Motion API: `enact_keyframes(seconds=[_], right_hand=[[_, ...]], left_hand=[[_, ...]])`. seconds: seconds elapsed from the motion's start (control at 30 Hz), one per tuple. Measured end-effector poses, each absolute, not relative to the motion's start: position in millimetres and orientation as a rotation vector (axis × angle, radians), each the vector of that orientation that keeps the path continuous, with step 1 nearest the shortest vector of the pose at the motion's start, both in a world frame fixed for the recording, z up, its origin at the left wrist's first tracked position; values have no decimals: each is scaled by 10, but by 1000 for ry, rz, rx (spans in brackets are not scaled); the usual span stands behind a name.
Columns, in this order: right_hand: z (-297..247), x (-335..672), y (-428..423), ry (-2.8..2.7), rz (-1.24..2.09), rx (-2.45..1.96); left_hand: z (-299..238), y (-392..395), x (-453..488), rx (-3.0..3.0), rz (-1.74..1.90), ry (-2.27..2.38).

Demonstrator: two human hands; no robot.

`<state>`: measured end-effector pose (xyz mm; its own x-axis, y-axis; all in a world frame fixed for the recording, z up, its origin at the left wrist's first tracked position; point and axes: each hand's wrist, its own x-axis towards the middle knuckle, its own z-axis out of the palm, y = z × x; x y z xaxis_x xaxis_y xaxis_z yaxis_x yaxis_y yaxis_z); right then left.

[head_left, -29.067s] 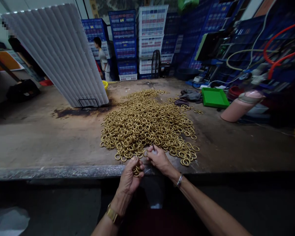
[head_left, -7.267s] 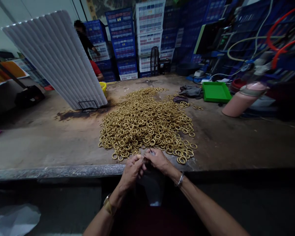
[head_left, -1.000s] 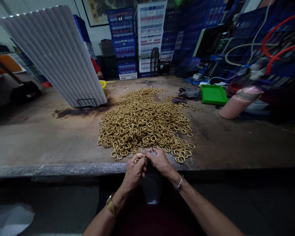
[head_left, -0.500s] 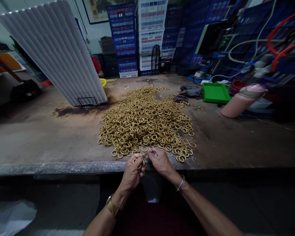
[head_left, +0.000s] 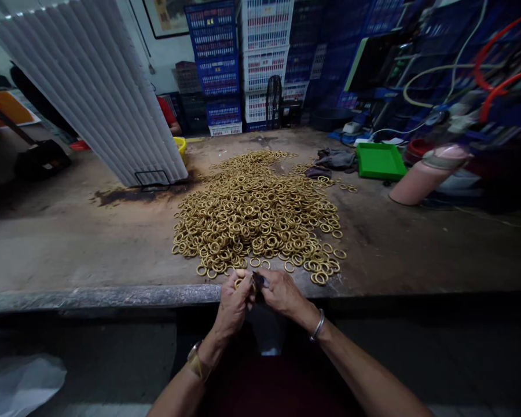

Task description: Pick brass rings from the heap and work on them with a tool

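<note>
At the table's front edge, my left hand (head_left: 234, 296) is closed on brass-coloured rings (head_left: 238, 284), partly covered by its fingers. Close against it, my right hand (head_left: 282, 292) grips a small dark-bladed tool (head_left: 259, 280), perhaps a knife; its handle is mostly hidden in the palm. The dark tip meets the rings at the left fingertips, though the exact contact is too small to make out. Just beyond both hands spreads a large heap of the same loose rings (head_left: 252, 214), with a few single ones lying near the edge.
A tall ribbed white panel (head_left: 95, 87) leans in a wire stand at left, by a yellow basin (head_left: 180, 148). To the right are dark gloves (head_left: 336, 159), a green tray (head_left: 380, 161) and a pink bottle (head_left: 428, 176). Stacked crates (head_left: 215, 69) stand behind; someone's red sleeve shows.
My right hand has turned and come closer to the left, and the dark-bladed tool now shows between them at the rings. The camera view has shifted slightly.
</note>
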<state>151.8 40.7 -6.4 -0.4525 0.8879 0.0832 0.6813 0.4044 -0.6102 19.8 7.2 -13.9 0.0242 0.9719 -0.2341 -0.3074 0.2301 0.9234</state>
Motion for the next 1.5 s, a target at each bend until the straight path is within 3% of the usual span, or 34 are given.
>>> enact_keyframes(seconds=[0.63, 0.83, 1.33, 1.5], right_hand=[[-24, 1494, 379, -2367, 577, -1548], [-66, 1664, 479, -2282, 428, -1738], [-94, 1500, 581, -2221, 281, -1894], [-90, 1510, 560, -2205, 253, -1882]], left_hand=[[-82, 33, 186, 842, 1170, 1074], [-20, -228, 91, 831, 985, 963], [-549, -426, -31, 935, 476, 1129], [-1013, -391, -77, 858, 656, 1341]])
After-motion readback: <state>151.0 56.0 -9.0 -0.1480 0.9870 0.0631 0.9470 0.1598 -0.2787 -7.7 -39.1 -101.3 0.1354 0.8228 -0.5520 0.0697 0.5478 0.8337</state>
